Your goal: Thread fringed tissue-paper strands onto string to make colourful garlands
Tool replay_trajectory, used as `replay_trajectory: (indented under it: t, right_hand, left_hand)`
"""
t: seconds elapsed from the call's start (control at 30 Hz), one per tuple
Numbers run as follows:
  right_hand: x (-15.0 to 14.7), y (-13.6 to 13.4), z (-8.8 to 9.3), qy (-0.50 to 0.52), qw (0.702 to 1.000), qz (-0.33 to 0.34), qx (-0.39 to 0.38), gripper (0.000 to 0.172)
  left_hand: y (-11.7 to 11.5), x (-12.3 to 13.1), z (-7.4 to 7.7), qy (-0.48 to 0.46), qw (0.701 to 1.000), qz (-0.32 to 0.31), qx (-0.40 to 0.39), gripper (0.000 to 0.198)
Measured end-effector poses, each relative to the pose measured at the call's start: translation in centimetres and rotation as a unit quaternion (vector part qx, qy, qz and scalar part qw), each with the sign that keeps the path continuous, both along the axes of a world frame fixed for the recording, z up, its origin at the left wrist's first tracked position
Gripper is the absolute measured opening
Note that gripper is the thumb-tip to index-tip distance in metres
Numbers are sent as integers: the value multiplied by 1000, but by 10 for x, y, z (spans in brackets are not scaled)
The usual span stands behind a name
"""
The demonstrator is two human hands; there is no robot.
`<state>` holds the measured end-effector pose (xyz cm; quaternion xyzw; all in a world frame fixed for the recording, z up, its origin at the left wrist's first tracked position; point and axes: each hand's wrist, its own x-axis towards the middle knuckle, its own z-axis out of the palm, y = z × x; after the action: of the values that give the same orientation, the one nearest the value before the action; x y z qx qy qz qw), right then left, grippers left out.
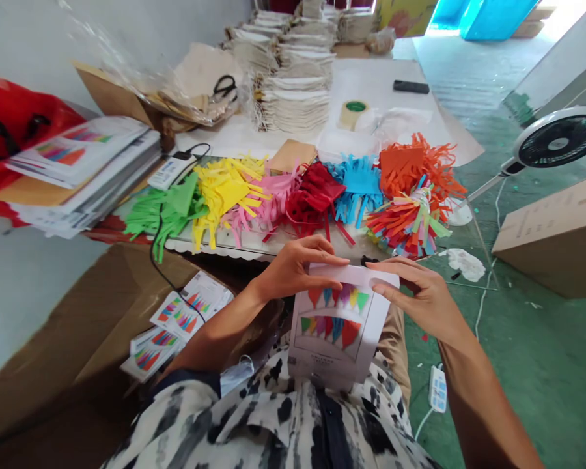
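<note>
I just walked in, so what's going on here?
A person's left hand and right hand pinch the top edge of a white packet printed with coloured tassels. On the table lies a row of fringed bundles in green, yellow, pink, red, blue and orange. Printed cards lie low on the left.

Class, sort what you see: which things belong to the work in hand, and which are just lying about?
Probably the work: printed card, held by left hand and right hand; fringed paper, coloured like its picture; similar cards.

Apparently just lying about: tape roll; power strip; fan.
</note>
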<state>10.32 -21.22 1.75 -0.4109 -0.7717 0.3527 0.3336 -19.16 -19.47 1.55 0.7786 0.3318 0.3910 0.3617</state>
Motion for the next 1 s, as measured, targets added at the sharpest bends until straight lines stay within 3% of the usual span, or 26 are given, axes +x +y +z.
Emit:
replay_trajectory:
  t: [0.2, 0.3, 0.4, 0.57, 0.73, 1.0]
  right_hand:
    - [3, 2, 5, -53, 996, 35, 67, 36]
    - [4, 3, 8, -64, 992, 66, 92, 44]
    - [1, 4, 5, -43, 993, 51, 98, 42]
    - [-5, 9, -7, 23, 998, -58, 16, 25]
    - [-4, 17, -17, 89, 993, -35, -76, 26]
    - [-8, 19, -34, 176, 970, -56, -160, 20]
  left_hand:
    - [6, -1, 10, 79, 994, -3, 79, 29]
    - [9, 0, 17, 80, 997, -9, 15, 23]
    - [10, 4, 16, 54, 996, 38, -62, 30]
    - [13, 11, 5, -11, 991, 38, -128, 36]
    - [19, 8, 1, -45, 982, 8, -181, 38]
    - [17, 7, -1, -75, 971, -7, -225, 32]
